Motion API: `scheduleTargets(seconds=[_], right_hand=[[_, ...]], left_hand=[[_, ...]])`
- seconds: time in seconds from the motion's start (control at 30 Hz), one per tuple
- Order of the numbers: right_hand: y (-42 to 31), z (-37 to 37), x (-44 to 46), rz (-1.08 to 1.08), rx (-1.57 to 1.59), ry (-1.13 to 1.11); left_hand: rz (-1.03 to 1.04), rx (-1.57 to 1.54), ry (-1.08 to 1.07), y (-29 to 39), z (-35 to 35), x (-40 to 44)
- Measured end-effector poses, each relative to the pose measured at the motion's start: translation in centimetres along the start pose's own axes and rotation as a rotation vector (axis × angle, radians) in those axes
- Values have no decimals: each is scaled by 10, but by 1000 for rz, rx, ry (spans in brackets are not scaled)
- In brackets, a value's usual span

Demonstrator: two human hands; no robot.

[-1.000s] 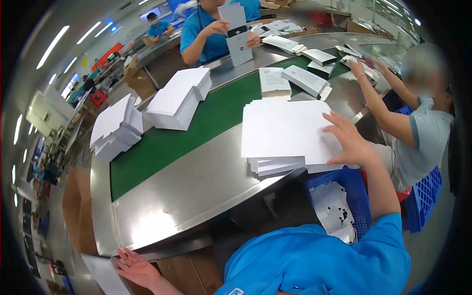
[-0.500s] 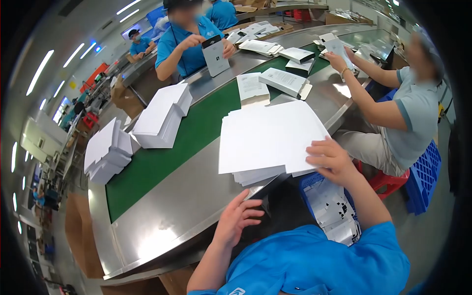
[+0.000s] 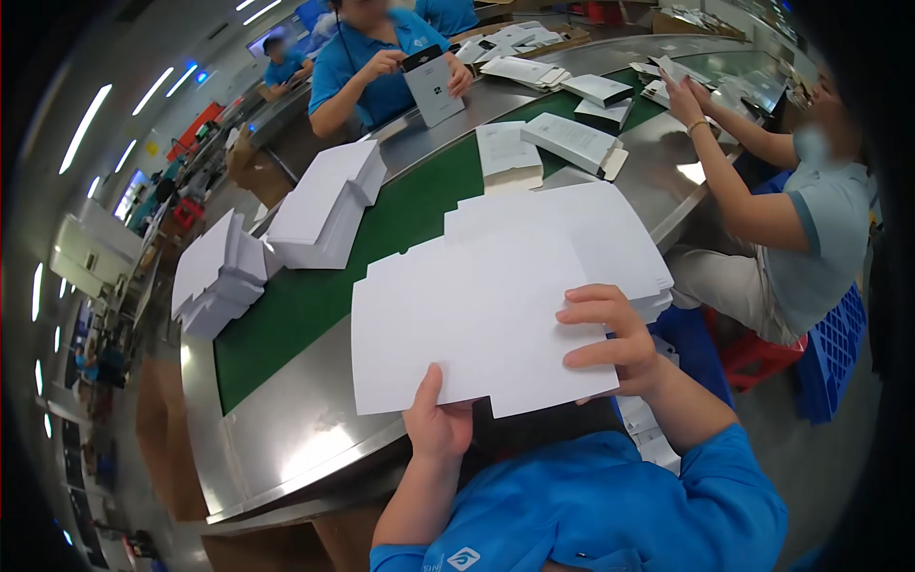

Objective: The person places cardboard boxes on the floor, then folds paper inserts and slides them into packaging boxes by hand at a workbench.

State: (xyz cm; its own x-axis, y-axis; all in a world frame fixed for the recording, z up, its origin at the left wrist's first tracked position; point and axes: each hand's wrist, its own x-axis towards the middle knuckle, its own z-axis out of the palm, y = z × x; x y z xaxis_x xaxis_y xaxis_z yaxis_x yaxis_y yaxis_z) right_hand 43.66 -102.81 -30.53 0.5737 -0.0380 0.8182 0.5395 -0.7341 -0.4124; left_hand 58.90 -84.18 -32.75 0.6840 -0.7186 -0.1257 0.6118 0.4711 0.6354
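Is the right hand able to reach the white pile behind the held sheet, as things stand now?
Probably yes, once it lets go: the right hand grips the held sheet, which hides part of the white pile, but the pile's right side looks uncovered and near.

On my feed I've got a red stool [image 3: 760, 359] off the table's [image 3: 262, 448] right edge, blue crate [image 3: 833, 355] beyond it, brown carton [image 3: 170, 437] off the left edge, person [image 3: 379, 103] at the far edge with a box [image 3: 435, 101].
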Motion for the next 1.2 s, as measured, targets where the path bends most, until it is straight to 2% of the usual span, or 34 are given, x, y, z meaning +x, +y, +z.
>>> scheduleTargets(seconds=[0.13,0.2,0.23,0.3,0.33,0.4,0.43,0.5,0.53,0.57,0.63,0.67,0.7,0.77,0.83,0.9,0.93,0.97,1.0,1.07,1.13,1.17,1.2], right_hand=[[-1,19,3,61,155,46],[-2,46,0,315,306,480],[0,49,-5,316,310,475],[2,51,-15,820,791,362],[-1,52,-15,822,793,357],[-9,53,-12,818,378,149],[-10,56,-10,821,382,144],[-8,61,-4,396,85,59],[-6,61,-4,408,79,60],[-4,60,-5,407,81,58],[0,57,-9,480,202,108],[0,56,-11,481,204,107],[-1,55,-14,527,323,126],[-3,58,-15,571,442,147],[-7,65,-10,440,349,69],[-7,74,-10,385,293,-17],[-5,81,-11,313,293,-55],[-2,85,-14,241,291,-95],[-3,84,-15,208,146,-211],[-6,89,-10,258,240,-250],[-8,81,-3,269,225,-279],[-10,71,2,358,304,-286],[-10,62,6,447,383,-291]], left_hand=[[100,51,56,5,-2,-10],[201,163,59,6,-3,-13],[204,160,63,5,-4,-13],[329,203,130,4,-6,-13],[331,202,135,4,-10,-12],[353,506,219,3,-20,-13],[352,506,226,3,-24,-17],[436,1103,35,3,-27,-22],[168,1367,8,15,-17,-28],[168,1367,10,21,-26,-26],[473,974,-478,26,-58,-18],[-90,291,-269,28,-86,-19],[-91,292,-267,27,-84,-18],[28,12,-113,22,-76,-13],[-33,67,-157,16,-66,-12],[-256,24,-234,16,-31,-21],[-330,181,-142,10,-33,-21],[-201,252,-241,1,-52,-23],[-238,230,-178,0,-52,-22],[-276,214,-125,2,-54,-23],[19,362,27,10,-50,-28],[219,492,90,13,-46,-29],[310,651,113,20,-48,-31]])
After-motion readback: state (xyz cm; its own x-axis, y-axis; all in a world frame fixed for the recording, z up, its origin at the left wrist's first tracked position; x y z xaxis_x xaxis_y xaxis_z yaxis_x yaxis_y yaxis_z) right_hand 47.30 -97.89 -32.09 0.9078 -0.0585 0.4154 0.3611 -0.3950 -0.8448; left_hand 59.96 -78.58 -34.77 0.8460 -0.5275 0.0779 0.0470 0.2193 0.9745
